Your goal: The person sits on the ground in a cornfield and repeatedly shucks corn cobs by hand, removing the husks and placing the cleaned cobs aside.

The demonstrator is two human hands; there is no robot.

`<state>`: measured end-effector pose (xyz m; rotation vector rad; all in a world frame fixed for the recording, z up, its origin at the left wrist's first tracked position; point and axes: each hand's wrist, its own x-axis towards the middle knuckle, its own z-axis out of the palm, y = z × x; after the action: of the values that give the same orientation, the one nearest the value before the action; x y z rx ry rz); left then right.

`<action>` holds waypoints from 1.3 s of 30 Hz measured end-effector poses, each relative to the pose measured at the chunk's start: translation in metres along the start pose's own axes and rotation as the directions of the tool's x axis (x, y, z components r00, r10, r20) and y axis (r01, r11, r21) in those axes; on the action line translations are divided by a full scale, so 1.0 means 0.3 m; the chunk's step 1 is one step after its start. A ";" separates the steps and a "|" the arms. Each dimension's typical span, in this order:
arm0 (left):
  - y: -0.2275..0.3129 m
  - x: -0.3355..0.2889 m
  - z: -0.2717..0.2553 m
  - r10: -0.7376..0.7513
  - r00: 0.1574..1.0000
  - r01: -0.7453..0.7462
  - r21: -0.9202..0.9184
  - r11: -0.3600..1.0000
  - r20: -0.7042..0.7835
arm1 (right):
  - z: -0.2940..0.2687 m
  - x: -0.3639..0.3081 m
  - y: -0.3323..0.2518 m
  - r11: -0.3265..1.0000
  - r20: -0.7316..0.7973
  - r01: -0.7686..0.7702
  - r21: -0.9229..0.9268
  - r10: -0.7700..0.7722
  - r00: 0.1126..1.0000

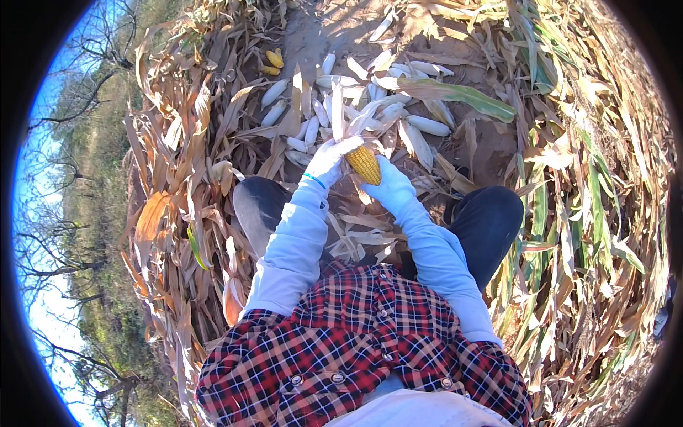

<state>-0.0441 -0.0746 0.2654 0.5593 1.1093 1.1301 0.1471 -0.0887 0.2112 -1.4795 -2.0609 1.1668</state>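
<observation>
Between my knees I hold an ear of corn (364,166), its yellow kernels bare and its length slanting down to the right. My left hand (329,161), in a white glove with a blue band at the wrist, is closed at the upper end, where pale husk (338,110) sticks up. The gloved right hand (391,186) grips the lower end. Part of the ear is hidden by the fingers. Just beyond my hands lies a loose heap of pale ears in their husks (428,126).
Two bare yellow ears (274,58) lie at the far left of the heap. Dry corn stalks and leaves (181,142) bank up on the left, with more, partly green stalks (569,206) on the right. Brown soil (313,35) shows beyond the heap. My bent knees (491,228) flank the work.
</observation>
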 end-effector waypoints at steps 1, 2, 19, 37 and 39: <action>-0.011 0.034 -0.043 0.024 1.000 -0.024 -0.003 1.000 -0.001 | -0.006 0.000 -0.003 1.000 0.032 -0.003 -0.025 0.004 0.999; 0.009 0.055 -0.051 0.051 0.999 -0.051 -0.003 0.999 -0.003 | -0.015 0.002 -0.017 0.999 0.062 -0.001 -0.049 0.004 0.998; 0.072 0.075 0.090 0.187 0.981 -0.188 -0.028 0.982 -0.050 | 0.032 0.031 0.034 0.999 0.003 -0.038 -0.012 0.038 0.999; -0.032 0.200 0.023 0.335 0.893 -0.353 -0.005 0.936 -0.300 | -0.032 0.023 0.034 0.964 0.171 -0.016 0.264 -0.031 0.985; 0.001 0.174 0.053 0.321 0.912 -0.314 0.067 0.947 -0.256 | -0.005 0.032 0.033 0.972 0.142 -0.030 0.232 -0.004 0.990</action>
<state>-0.0291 -0.0242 0.2507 0.6370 1.2929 1.5100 0.1504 -0.0782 0.2028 -1.3343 -1.9241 1.5016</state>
